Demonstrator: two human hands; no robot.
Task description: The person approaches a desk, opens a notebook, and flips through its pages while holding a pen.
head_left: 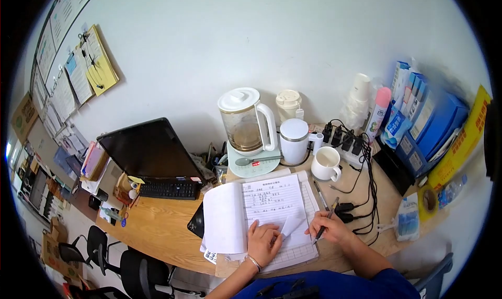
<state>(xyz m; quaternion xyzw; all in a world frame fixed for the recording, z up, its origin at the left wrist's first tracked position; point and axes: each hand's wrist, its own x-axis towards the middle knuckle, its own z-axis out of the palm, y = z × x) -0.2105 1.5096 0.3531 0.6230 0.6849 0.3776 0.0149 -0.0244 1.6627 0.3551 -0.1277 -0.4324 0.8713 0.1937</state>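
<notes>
My left hand (264, 242), with a bracelet on the wrist, lies on the lower part of an open notebook (269, 197) with its fingers apart. The right-hand page bears printed lines and handwriting; the left-hand page is blank. Beside the left fingertips is a pale triangular piece of paper (293, 226), perhaps a folded corner; I cannot tell whether it is held. My right hand (329, 227) is closed around a dark pen (319, 234), its tip pointing down at the notebook's right edge. Gridded sheets (293, 258) stick out underneath.
Behind the notebook stand a glass kettle (243, 126) on its base, a lidded white mug (294, 142) and an open white mug (326, 164). Black cables (370, 194) trail from a power strip (350, 152) on the right. A monitor (151, 150) and keyboard (167, 190) stand left.
</notes>
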